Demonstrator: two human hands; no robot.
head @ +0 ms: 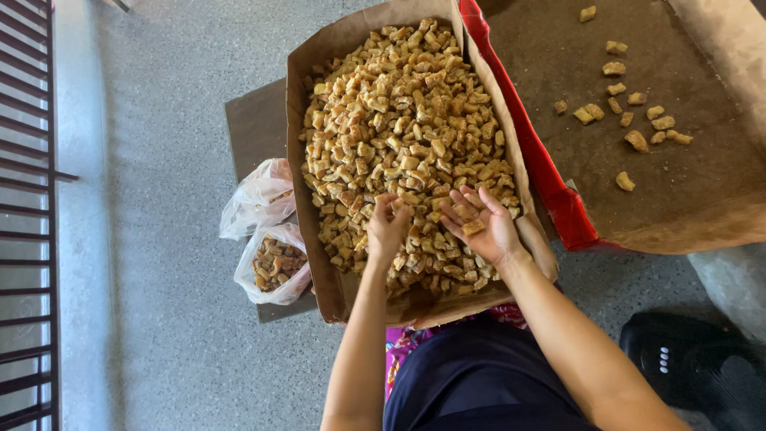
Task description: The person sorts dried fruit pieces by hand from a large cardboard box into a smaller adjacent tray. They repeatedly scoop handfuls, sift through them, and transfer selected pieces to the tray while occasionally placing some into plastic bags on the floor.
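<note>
At the far left of the frame a dark metal railing (28, 215) runs down the edge of the speckled floor (159, 319). Left of centre, two thin plastic bags (267, 231) lie just beside the carton, the lower one holding some brown pieces. In the middle sits the big cardboard box (307, 160), lined with brown paper and heaped with golden-brown chunks (399, 128).

The left hand (387, 227) dips into the near part of the heap with its fingers drawn together, pinching at pieces. The right hand (483, 223), just beside it, lies palm up with fingers spread apart and a few chunks resting on it.

It looks like sorting by hand: picking through the heap and checking pieces in the open palm. The next move would call for a light pinch and a level palm, so nothing rolls off.

On the right, a second box with a red edge (550, 183) holds only a few scattered chunks (630, 120).
</note>
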